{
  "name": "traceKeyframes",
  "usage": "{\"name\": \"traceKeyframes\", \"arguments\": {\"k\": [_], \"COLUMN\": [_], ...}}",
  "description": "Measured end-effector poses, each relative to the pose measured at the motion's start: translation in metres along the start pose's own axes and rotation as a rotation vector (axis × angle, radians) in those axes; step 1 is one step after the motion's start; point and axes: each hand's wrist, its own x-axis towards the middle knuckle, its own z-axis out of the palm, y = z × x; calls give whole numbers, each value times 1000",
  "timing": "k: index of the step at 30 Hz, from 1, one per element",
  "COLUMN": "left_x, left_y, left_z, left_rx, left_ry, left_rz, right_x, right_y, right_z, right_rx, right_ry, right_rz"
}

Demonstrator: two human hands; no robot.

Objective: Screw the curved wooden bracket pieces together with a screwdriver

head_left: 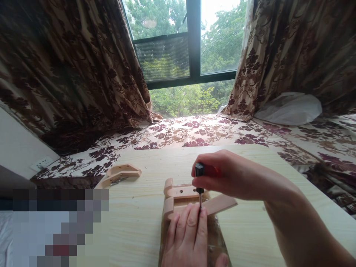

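Observation:
My right hand (214, 172) is wrapped round the handle of a screwdriver (199, 170), which stands upright with its shaft pointing down. The screwdriver's tip is hidden at the fingers of my left hand (187, 230). That hand lies flat with its fingers stretched over a pale wooden piece (169, 208) with a rounded end. A similar wooden piece (180, 191) with dark holes lies just beyond it. A flat wooden strip (221, 204) sticks out to the right. Beneath these is a brown, shiny, long object (214, 237), partly covered by my left hand.
On the light wooden tabletop (133, 222), angled wooden pieces (124, 171) lie at the left with small metal parts (119, 181) beside them. Behind the table are a floral-covered ledge (191, 131), curtains, a window and a white plastic bag (292, 107). The lower left corner is pixelated.

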Motion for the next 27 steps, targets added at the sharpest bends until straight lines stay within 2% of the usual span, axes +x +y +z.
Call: {"name": "traceKeyframes", "arguments": {"k": [3, 8, 10, 16, 18, 21, 23, 27], "left_x": [1, 4, 4, 0, 0, 2, 4, 5], "left_y": [-1, 1, 1, -1, 0, 0, -1, -2], "left_z": [0, -2, -2, 0, 0, -3, -4, -3], "left_rx": [5, 27, 25, 7, 4, 17, 30, 49], "left_ry": [6, -9, -5, -17, -16, -11, -12, -7], "left_rz": [20, 20, 10, 4, 2, 7, 17, 50], "right_x": [0, -2, -2, 1, 0, -1, -2, 0], "right_y": [2, -5, -5, 2, 0, -4, -5, 0], "right_z": [1, 0, 0, 1, 1, 0, 0, 1], "right_rx": [-46, 82, 75, -87, -49, 50, 52, -61], "right_ry": [47, -63, -77, 59, 22, -100, -120, 5], "right_rz": [22, -82, -77, 23, -7, -70, -58, 37]}}
